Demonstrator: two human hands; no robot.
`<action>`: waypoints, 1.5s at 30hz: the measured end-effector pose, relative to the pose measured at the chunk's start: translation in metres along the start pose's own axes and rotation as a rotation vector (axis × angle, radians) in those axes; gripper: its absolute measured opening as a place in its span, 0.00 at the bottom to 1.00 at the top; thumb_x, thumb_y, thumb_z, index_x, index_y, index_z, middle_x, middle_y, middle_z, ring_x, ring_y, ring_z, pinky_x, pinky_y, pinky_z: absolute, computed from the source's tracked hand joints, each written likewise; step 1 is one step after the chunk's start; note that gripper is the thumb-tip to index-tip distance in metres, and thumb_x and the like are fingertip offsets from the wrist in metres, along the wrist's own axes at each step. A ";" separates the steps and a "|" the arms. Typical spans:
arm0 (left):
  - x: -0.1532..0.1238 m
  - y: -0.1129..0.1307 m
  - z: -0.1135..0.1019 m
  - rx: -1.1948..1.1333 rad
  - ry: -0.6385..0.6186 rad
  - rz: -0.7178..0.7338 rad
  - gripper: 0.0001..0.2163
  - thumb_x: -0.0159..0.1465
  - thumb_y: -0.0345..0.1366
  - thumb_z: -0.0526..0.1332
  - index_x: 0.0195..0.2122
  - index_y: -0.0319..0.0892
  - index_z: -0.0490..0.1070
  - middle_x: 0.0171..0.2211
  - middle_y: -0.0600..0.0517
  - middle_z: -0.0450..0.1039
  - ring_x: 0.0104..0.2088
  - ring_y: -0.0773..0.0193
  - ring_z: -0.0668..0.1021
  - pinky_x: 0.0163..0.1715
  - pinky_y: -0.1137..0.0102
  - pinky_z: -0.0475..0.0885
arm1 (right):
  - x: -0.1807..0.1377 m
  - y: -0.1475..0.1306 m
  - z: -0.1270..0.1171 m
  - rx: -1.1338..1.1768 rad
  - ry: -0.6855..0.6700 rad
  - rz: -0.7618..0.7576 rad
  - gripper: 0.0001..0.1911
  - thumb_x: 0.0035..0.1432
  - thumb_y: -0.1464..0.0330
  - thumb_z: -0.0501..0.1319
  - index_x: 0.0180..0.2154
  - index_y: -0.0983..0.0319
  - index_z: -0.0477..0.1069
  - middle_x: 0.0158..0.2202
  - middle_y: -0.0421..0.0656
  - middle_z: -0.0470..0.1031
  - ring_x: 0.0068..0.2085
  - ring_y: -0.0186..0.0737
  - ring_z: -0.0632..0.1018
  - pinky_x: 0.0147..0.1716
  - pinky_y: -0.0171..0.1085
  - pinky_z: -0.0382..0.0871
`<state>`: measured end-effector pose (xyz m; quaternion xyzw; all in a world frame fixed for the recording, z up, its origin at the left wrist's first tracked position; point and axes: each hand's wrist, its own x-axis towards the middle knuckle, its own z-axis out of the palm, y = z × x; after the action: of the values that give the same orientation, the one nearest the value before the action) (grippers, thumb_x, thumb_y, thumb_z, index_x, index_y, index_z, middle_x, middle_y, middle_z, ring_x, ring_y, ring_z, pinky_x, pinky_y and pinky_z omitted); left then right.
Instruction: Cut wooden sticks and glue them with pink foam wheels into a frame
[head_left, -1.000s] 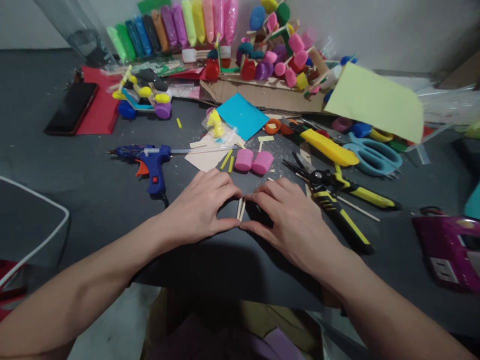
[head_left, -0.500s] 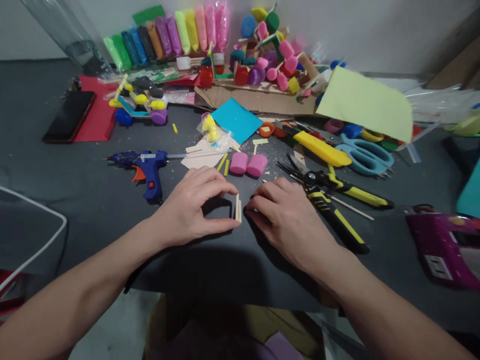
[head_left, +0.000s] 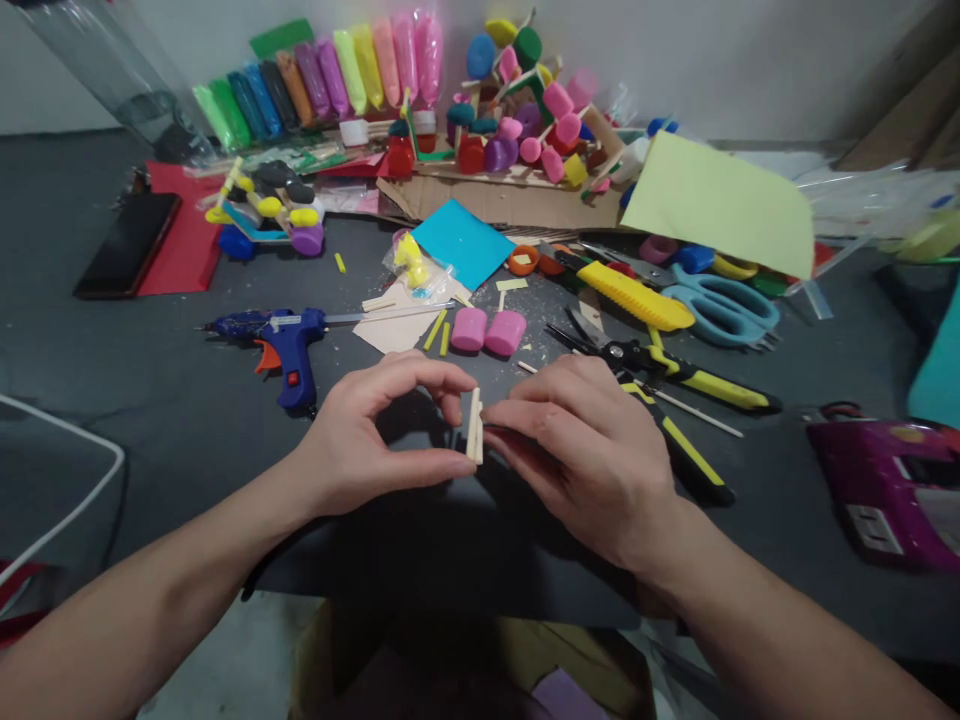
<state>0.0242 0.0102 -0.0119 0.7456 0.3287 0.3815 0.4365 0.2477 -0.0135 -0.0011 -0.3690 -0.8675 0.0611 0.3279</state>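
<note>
Between the thumb and forefinger of my left hand [head_left: 367,425] stand short pale wooden sticks [head_left: 474,428], held side by side at their ends. My right hand [head_left: 592,440] is closed in a pinch, its fingertips right up against the right side of the sticks. What lies between those fingertips, if anything, is hidden. Beyond the hands, two pink foam-like cylinders [head_left: 505,333] sit on the table, one with a thin stick and a pale yellow strip. A blue hot glue gun [head_left: 294,345] lies left of my left hand. Black-and-yellow pliers [head_left: 682,450] lie partly behind my right hand.
Along the back are clay packets [head_left: 330,78], several colourful small models [head_left: 517,130] and a pale yellow sheet [head_left: 724,205]. A yellow cutter [head_left: 637,295] and blue scissors [head_left: 724,305] lie at right, near a purple power box [head_left: 885,490]. A phone [head_left: 129,243] rests at left.
My right hand has come left, closing the gap to the wooden sticks. The sticks now stand slightly lower in view, still in my left hand. The whole view has shifted a little.
</note>
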 end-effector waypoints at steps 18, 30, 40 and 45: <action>0.001 0.011 0.000 0.482 0.073 0.336 0.19 0.59 0.44 0.72 0.49 0.46 0.72 0.33 0.52 0.79 0.36 0.58 0.79 0.42 0.60 0.68 | 0.014 -0.019 -0.007 0.931 -0.344 0.865 0.13 0.59 0.60 0.63 0.26 0.60 0.72 0.22 0.36 0.65 0.25 0.32 0.62 0.22 0.33 0.53; 0.001 0.012 0.000 0.269 0.069 0.227 0.19 0.58 0.39 0.73 0.49 0.44 0.72 0.34 0.51 0.77 0.37 0.61 0.78 0.41 0.63 0.71 | 0.015 -0.014 -0.013 0.821 -0.269 0.723 0.13 0.63 0.63 0.61 0.26 0.60 0.71 0.25 0.38 0.71 0.28 0.34 0.69 0.28 0.34 0.62; -0.002 0.004 0.000 0.006 0.113 0.274 0.27 0.53 0.40 0.76 0.54 0.48 0.75 0.35 0.51 0.76 0.38 0.59 0.76 0.42 0.62 0.72 | -0.001 0.004 0.004 -0.096 -0.441 0.397 0.14 0.67 0.62 0.57 0.32 0.61 0.74 0.29 0.45 0.77 0.30 0.41 0.76 0.29 0.37 0.60; 0.000 0.006 0.001 0.125 0.122 0.284 0.23 0.56 0.38 0.75 0.52 0.45 0.75 0.34 0.51 0.76 0.37 0.61 0.76 0.41 0.63 0.71 | 0.007 -0.003 -0.007 0.267 -0.270 0.489 0.13 0.67 0.63 0.59 0.32 0.60 0.76 0.29 0.41 0.78 0.30 0.37 0.76 0.30 0.35 0.63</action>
<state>0.0256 0.0071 -0.0066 0.7857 0.2691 0.4626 0.3102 0.2465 -0.0114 0.0093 -0.5091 -0.7730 0.3002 0.2307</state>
